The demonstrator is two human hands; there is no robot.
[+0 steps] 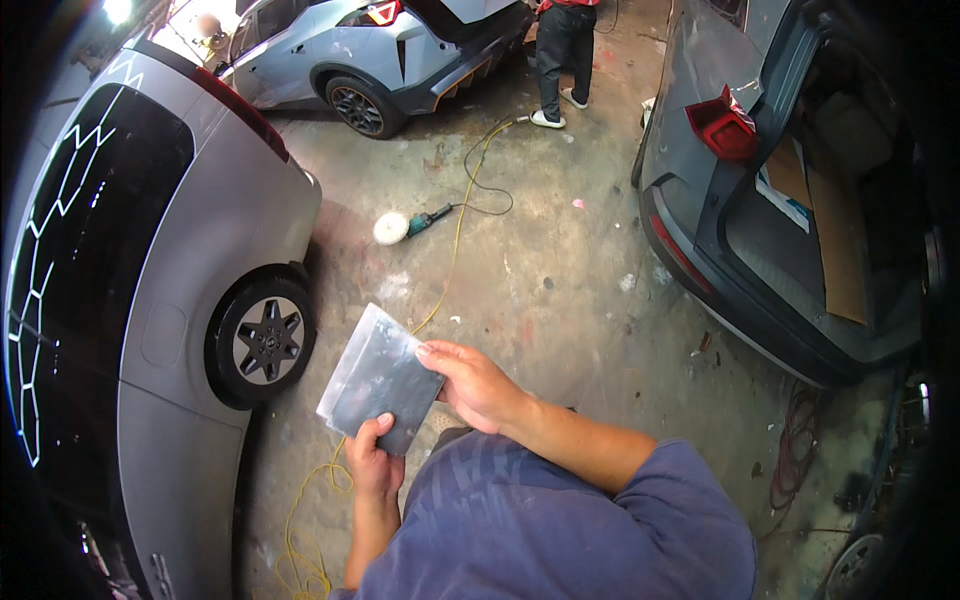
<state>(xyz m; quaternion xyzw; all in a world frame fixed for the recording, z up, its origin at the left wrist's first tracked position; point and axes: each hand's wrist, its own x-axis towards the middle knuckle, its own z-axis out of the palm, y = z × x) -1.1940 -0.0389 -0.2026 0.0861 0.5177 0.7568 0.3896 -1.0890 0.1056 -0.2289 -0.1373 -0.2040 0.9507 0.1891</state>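
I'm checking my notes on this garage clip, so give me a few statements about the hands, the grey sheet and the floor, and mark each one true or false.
1. Both hands hold the grey sheet. True: the left hand grips its lower edge, the right hand its right edge.
2. The polisher with the white pad lies on the concrete floor. True.
3. The yellow cord hangs from the right hand. False: it lies on the floor.
4. The silver car is on the person's right. False: it is on the left.
5. Another person stands by the far car. True.
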